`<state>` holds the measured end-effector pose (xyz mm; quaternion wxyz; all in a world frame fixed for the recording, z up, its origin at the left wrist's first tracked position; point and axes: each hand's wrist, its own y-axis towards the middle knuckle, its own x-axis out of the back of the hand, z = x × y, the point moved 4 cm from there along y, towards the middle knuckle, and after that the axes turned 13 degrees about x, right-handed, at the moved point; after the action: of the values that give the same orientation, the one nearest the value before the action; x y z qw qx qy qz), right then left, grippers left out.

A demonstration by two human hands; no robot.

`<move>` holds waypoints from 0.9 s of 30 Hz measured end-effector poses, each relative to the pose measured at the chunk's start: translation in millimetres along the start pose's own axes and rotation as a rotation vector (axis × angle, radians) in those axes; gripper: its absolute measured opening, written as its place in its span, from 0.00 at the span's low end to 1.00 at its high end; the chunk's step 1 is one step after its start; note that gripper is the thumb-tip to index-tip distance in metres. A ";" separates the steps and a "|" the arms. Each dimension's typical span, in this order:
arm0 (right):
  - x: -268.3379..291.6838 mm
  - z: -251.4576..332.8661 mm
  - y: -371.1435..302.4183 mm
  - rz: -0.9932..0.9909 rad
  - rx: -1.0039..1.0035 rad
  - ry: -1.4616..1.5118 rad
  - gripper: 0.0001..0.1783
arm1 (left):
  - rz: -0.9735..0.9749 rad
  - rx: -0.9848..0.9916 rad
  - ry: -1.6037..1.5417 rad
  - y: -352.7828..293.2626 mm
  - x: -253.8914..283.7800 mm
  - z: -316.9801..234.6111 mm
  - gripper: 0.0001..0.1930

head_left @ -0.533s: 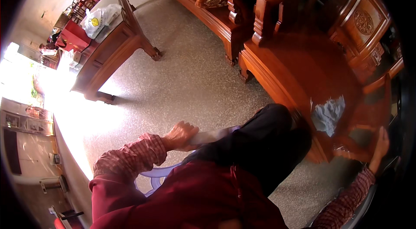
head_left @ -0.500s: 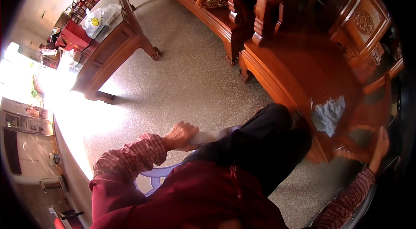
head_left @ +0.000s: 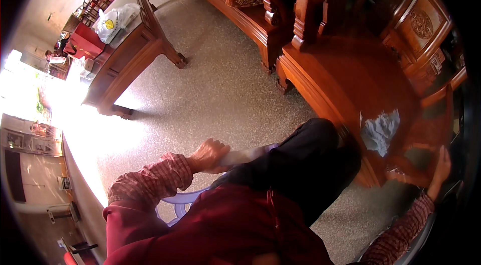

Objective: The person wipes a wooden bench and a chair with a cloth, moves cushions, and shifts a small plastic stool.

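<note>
Nearest the camera, a dark red garment [head_left: 220, 230] and a dark trouser leg [head_left: 300, 164] fill the lower middle, with a pale plastic seat [head_left: 175, 202] showing under them. The left hand [head_left: 208, 155], in a checked sleeve, is curled around a long pale, blurred object [head_left: 250, 154] lying across the knee; what that object is cannot be told. The right hand [head_left: 441, 164] is stretched out to the far right, its fingers spread open against the edge of the polished wooden table [head_left: 350, 69], gripping nothing that can be seen. On that tabletop, just to the left of the right hand and apart from it, a crumpled grey-white cloth [head_left: 381, 129] lies untouched. The step in hand is judged to be a reach toward the table while seated; for the cloth to be taken, the right hand would need to be brought inward and closed on it. Further off, a speckled floor [head_left: 210, 74], a carved wooden bench [head_left: 250, 9] and a low side table [head_left: 130, 59] are seen
</note>
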<state>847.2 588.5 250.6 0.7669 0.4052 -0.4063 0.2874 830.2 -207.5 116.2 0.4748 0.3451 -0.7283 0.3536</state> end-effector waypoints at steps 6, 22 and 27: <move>-0.2 -1.7 1.1 0.017 -0.027 0.003 0.33 | -0.008 -0.010 -0.007 0.3 -1.5 0.8 0.21; -1.4 -19.5 7.5 0.014 0.016 -0.050 0.31 | 0.019 0.004 0.012 -0.5 -3.6 3.0 0.21; -4.4 -21.1 7.5 0.027 -0.005 -0.001 0.31 | 0.028 0.017 0.016 -0.6 -4.5 3.1 0.21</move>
<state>847.4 609.9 242.5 0.7638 0.3979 -0.4129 0.2963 830.8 -209.6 111.2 0.4726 0.3363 -0.7262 0.3691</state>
